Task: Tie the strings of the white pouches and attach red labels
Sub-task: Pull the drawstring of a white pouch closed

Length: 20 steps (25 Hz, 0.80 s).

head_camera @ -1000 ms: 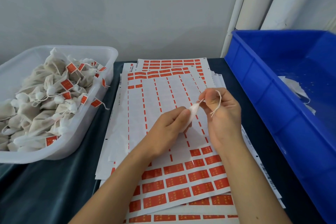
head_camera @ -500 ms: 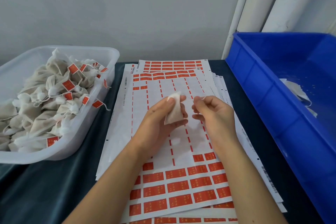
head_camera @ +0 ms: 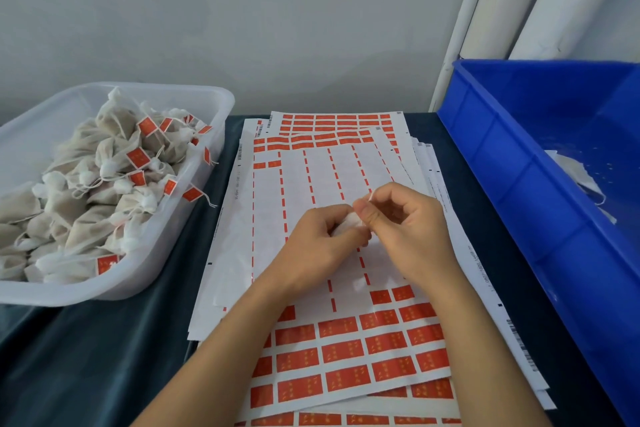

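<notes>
**Pouch pinched between both hands above the label sheets**

Hands meet over the middle of the table. The left hand [head_camera: 320,239] has its fingers curled round a small white pouch [head_camera: 348,224], of which only a crumpled bit of cloth shows between thumb and fingers. The right hand [head_camera: 405,229] comes in from the other side with its fingers bent, thumb and forefinger pinching at the top of the same pouch, where a short pale piece of string [head_camera: 370,197] sticks up just above the fingertips. Whether the string is knotted cannot be told, as the fingers cover it.

Under the hands lies a stack of label sheets [head_camera: 311,184], fanned slightly. The top sheet is bare through its middle rows, with only thin red strips between the columns; red labels [head_camera: 341,352] fill its nearer rows and a few rows along its far edge.

To the left stands a clear plastic tub [head_camera: 180,218], heaped with tied pouches [head_camera: 86,198], many carrying a red tag on the string. To the right is a blue plastic crate [head_camera: 519,163]; some loose white cloth [head_camera: 581,173] lies inside it against the far side. Both containers rest on a dark table cover [head_camera: 104,357], and white tubes [head_camera: 512,0] lean against the grey wall behind the crate.
</notes>
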{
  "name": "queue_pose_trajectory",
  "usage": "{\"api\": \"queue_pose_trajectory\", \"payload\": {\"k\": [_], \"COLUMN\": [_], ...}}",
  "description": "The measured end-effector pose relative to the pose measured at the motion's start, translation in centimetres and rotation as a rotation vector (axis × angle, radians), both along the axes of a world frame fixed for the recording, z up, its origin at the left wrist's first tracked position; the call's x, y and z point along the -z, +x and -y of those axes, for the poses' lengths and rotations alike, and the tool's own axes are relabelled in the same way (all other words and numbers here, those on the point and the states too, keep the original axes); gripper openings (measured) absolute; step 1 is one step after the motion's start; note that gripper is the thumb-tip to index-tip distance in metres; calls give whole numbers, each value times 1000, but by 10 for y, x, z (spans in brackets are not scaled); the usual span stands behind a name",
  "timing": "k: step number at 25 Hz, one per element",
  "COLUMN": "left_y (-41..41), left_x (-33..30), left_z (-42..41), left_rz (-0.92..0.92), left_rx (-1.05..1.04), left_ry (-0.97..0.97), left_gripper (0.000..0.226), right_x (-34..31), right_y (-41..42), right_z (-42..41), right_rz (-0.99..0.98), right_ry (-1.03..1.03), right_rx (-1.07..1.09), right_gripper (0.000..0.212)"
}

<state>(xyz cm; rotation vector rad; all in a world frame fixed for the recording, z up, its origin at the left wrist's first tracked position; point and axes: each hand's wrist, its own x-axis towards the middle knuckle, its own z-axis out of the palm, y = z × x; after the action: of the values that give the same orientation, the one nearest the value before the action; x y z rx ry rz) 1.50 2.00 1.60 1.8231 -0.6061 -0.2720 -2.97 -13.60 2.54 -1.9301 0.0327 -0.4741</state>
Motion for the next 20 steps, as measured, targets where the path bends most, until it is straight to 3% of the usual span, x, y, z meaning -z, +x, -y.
{"api": "queue_pose_trajectory", "payload": {"k": [6,13,16,20], "left_y": [-5,-5,-5,-7], "left_x": [8,9,9,7], "left_z": [9,9,9,10], "left_rz": [78,110,121,178], "left_rx": [-141,-205,-212,-190], "left_ry": [95,76,87,-51], "left_gripper": [17,12,8,6], "right_x": [3,6,6,4], "right_y": [1,3,3,6], "right_z": [2,0,-1,-3], "right_rz": [-57,-112,-163,-283], "right_ry": [61,130,256,486], "right_rx": [52,78,87,86], "right_gripper": [9,13,15,18]}}
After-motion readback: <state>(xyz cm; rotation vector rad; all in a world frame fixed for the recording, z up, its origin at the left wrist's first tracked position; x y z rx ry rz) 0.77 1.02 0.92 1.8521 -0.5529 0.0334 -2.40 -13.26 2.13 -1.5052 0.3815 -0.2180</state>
